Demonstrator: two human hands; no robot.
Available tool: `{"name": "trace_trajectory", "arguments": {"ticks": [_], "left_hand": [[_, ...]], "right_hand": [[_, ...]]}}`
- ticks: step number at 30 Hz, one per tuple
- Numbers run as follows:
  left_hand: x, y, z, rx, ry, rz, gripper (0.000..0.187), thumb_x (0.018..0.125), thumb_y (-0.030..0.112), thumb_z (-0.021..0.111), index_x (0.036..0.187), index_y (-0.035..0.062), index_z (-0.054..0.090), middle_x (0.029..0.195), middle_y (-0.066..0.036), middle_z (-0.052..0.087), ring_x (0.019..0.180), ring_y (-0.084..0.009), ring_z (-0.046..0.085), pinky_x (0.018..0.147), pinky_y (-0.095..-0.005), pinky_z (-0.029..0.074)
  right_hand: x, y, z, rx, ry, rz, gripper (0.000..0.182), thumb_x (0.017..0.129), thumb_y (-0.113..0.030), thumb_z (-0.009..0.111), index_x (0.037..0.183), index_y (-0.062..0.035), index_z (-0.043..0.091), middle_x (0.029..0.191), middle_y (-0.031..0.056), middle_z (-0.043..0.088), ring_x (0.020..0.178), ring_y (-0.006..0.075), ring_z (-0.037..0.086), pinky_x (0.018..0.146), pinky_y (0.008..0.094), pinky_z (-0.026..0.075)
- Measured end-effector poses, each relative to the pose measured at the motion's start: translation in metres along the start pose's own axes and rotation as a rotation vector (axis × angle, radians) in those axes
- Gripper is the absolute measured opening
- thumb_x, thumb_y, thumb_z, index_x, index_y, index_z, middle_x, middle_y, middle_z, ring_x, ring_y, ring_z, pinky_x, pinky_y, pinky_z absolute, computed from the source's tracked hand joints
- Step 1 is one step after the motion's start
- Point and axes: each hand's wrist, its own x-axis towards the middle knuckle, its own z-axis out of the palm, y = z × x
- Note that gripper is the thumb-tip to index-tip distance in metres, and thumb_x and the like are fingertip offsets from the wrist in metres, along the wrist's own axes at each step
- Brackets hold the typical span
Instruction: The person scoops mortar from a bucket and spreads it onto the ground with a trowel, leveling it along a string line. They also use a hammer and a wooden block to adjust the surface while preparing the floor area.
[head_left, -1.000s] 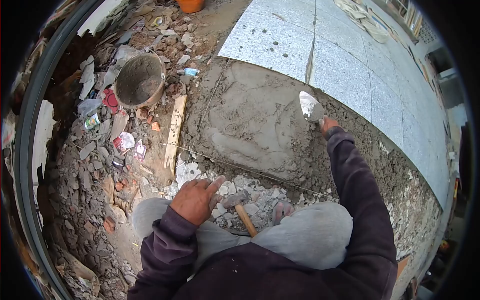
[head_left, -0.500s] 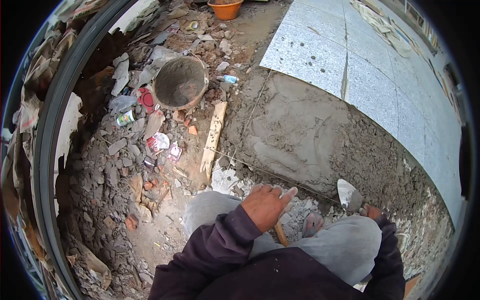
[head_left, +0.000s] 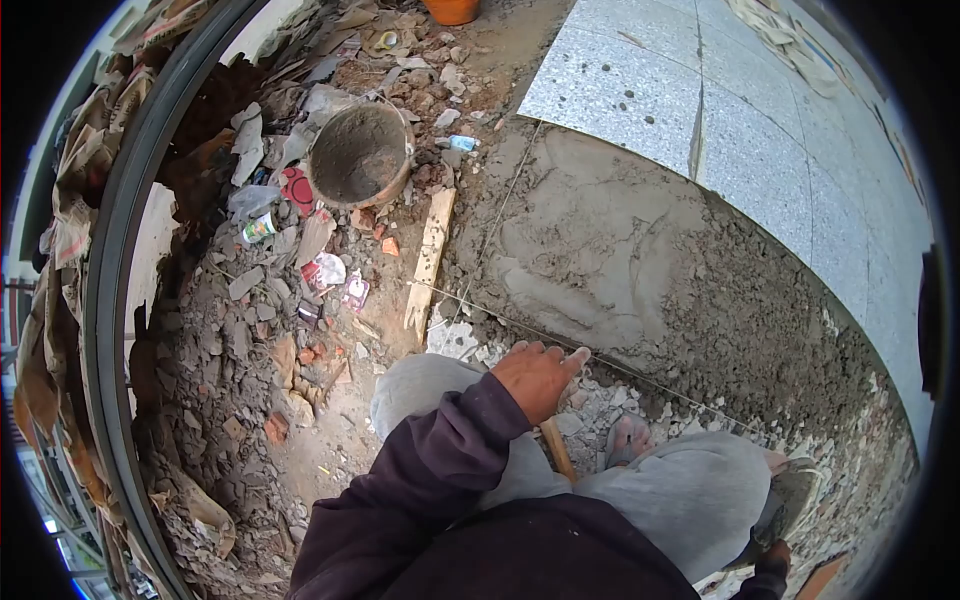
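Observation:
My left hand (head_left: 540, 380) is beside my knee, fingers bent forward and thumb apart, with nothing visible in it. Just beyond it a thin string (head_left: 600, 358) runs along the edge of the wet mortar (head_left: 600, 260). A wooden handle (head_left: 557, 450) shows below the hand, near my foot (head_left: 627, 438). At the lower right, my right hand (head_left: 773, 557) is closed round the trowel's grip, mostly hidden. The trowel blade (head_left: 768, 522) is partly hidden by my leg, at a grey pan (head_left: 800, 490). Speckled tiles (head_left: 650, 100) border the mortar on the far side.
A mortar-stained bucket (head_left: 360, 155) stands among rubble and litter at the upper left. A wooden board (head_left: 430, 260) lies right of the rubble. An orange container (head_left: 452, 10) is at the top edge. A dark metal frame (head_left: 115, 260) curves along the left.
My right hand and the trowel have moved from the mortar's edge down and back to the pan. My left hand sits slightly higher in view. The view has shifted a little.

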Motion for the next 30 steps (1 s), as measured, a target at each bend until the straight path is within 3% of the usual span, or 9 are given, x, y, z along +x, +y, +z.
{"name": "trace_trajectory", "arguments": {"ticks": [2, 7, 9, 11, 13, 17, 22, 26, 30], "left_hand": [[-0.001, 0.001, -0.003, -0.062, 0.035, 0.02, 0.045, 0.079, 0.024, 0.052, 0.119, 0.0048, 0.04, 0.087, -0.015, 0.055, 0.082, -0.0295, 0.053, 0.076, -0.037, 0.041], [0.007, 0.008, -0.011, -0.083, -0.019, 0.039, 0.048, 0.076, 0.018, 0.057, 0.118, 0.0039, 0.041, 0.083, -0.02, 0.055, 0.079, -0.0357, 0.052, 0.07, -0.0398, 0.042], [0.009, 0.014, -0.015, -0.058, -0.116, -0.002, 0.047, 0.078, 0.016, 0.055, 0.121, 0.0042, 0.039, 0.093, -0.022, 0.055, 0.084, -0.0362, 0.053, 0.074, -0.039, 0.043], [0.011, 0.013, -0.01, -0.046, -0.141, 0.002, 0.046, 0.078, 0.016, 0.055, 0.12, 0.0036, 0.04, 0.089, -0.022, 0.054, 0.081, -0.0372, 0.052, 0.071, -0.04, 0.042], [0.015, 0.005, -0.002, -0.056, -0.144, 0.017, 0.045, 0.078, 0.015, 0.055, 0.119, 0.0031, 0.041, 0.09, -0.022, 0.054, 0.081, -0.0381, 0.051, 0.071, -0.0404, 0.042], [0.026, -0.003, 0.006, -0.079, -0.173, 0.027, 0.043, 0.079, 0.012, 0.052, 0.119, 0.0017, 0.04, 0.098, -0.024, 0.053, 0.088, -0.038, 0.051, 0.075, -0.0392, 0.042], [0.028, -0.001, 0.008, -0.111, -0.185, -0.036, 0.044, 0.079, 0.012, 0.053, 0.119, 0.0003, 0.04, 0.098, -0.024, 0.054, 0.089, -0.0369, 0.052, 0.077, -0.0386, 0.042], [0.033, -0.007, 0.014, -0.117, -0.211, 0.012, 0.043, 0.08, 0.013, 0.053, 0.118, -0.0005, 0.04, 0.098, -0.024, 0.054, 0.091, -0.0362, 0.052, 0.077, -0.0382, 0.042], [0.039, -0.002, 0.011, -0.134, -0.194, 0.022, 0.043, 0.08, 0.016, 0.052, 0.118, -0.0009, 0.04, 0.098, -0.024, 0.054, 0.09, -0.0372, 0.053, 0.077, -0.0386, 0.043]], "right_hand": [[0.011, -0.035, -0.017, 0.128, -0.241, 0.009, 0.029, 0.08, -0.026, 0.047, 0.1, -0.0085, 0.057, 0.109, 0.0152, 0.053, 0.104, 0.0286, 0.049, 0.085, 0.0397, 0.04], [0.121, -0.049, 0.186, 0.071, 0.046, -0.202, 0.02, 0.076, -0.014, 0.044, 0.079, -0.0065, 0.063, 0.084, 0.0168, 0.061, 0.082, 0.029, 0.06, 0.069, 0.0399, 0.048], [0.078, -0.053, 0.176, -0.093, 0.112, -0.384, 0.02, 0.076, -0.017, 0.044, 0.081, -0.0102, 0.062, 0.084, 0.0137, 0.062, 0.079, 0.0271, 0.06, 0.069, 0.0388, 0.047], [0.02, -0.033, 0.068, -0.093, -0.03, -0.464, 0.021, 0.078, -0.017, 0.042, 0.08, -0.0102, 0.062, 0.084, 0.0107, 0.062, 0.08, 0.0248, 0.06, 0.066, 0.0365, 0.047], [0.039, -0.01, 0.074, -0.143, 0.215, -0.358, 0.022, 0.078, -0.016, 0.041, 0.076, -0.0132, 0.063, 0.078, 0.0061, 0.063, 0.077, 0.0203, 0.061, 0.063, 0.033, 0.046], [0.102, -0.009, 0.082, -0.027, 0.221, 0.008, 0.022, 0.079, -0.014, 0.04, 0.083, -0.0111, 0.061, 0.084, 0.0072, 0.061, 0.082, 0.0219, 0.059, 0.061, 0.0348, 0.047], [0.073, -0.058, 0.077, -0.068, 0.193, -0.317, 0.022, 0.079, -0.014, 0.04, 0.079, -0.013, 0.062, 0.081, 0.0048, 0.061, 0.077, 0.0202, 0.06, 0.061, 0.0338, 0.047], [0.051, -0.03, 0.066, -0.136, 0.195, -0.486, 0.022, 0.079, -0.015, 0.04, 0.079, -0.0148, 0.061, 0.081, 0.0024, 0.061, 0.079, 0.0198, 0.06, 0.061, 0.0338, 0.046], [0.089, -0.005, 0.066, -0.146, 0.245, -0.259, 0.02, 0.079, -0.014, 0.041, 0.081, -0.0146, 0.06, 0.085, 0.0046, 0.061, 0.079, 0.0207, 0.06, 0.063, 0.0329, 0.045]]}}
